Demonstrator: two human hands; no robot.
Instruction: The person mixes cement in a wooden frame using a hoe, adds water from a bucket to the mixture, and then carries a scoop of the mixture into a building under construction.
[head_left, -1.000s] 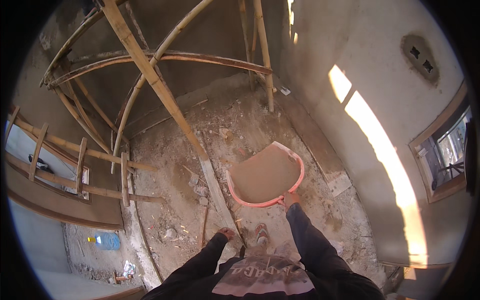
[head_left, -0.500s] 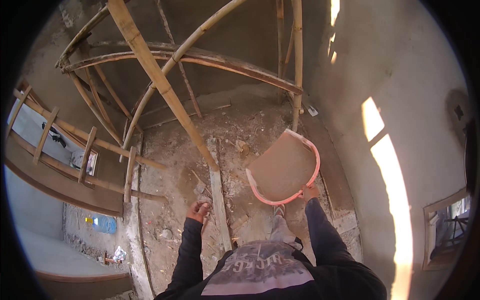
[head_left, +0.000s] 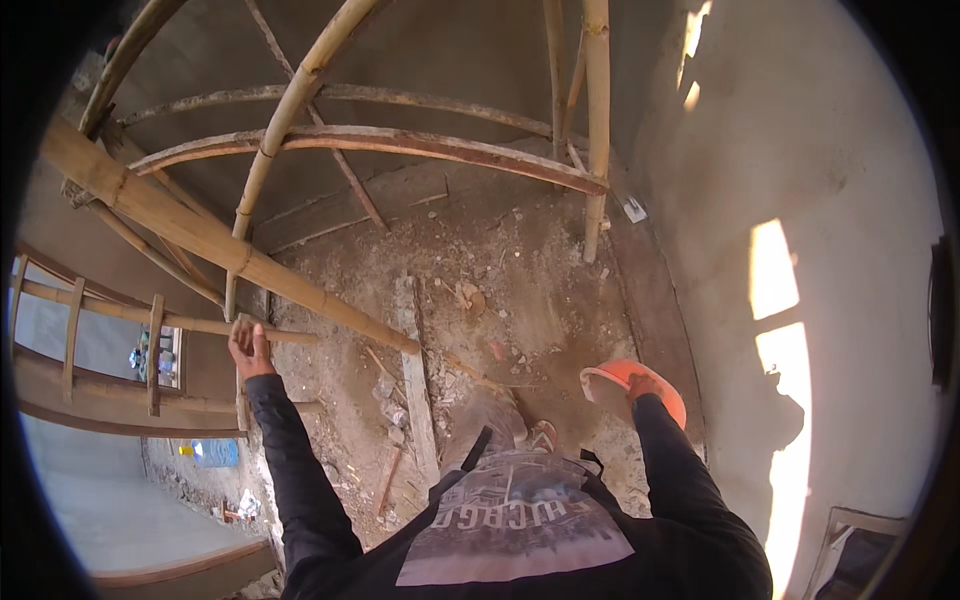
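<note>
My right hand (head_left: 648,386) grips an orange plastic basin (head_left: 668,408), held tilted low at my right side. Its outer wall faces up toward me, and most of its inside is hidden. Out to the left, my left hand (head_left: 248,347) is raised with fingers curled and thumb up. It overlaps the end rung of a bamboo ladder (head_left: 285,337). Whether the fingers actually grip that rung cannot be made out. A thick bamboo pole (head_left: 290,290) slants down to the floor between my hands.
Bamboo and wood scaffolding (head_left: 430,145) stands ahead by the far wall. A wooden plank (head_left: 418,385) lies on the debris-strewn dirt floor. To the right rises a plastered wall (head_left: 850,250) with sunlit patches. At left lies a blue water bottle (head_left: 215,453).
The basin, earlier face up showing brown material inside, is now tipped and moved right and nearer my body. My left hand has moved left to the ladder's end, and my view has shifted.
</note>
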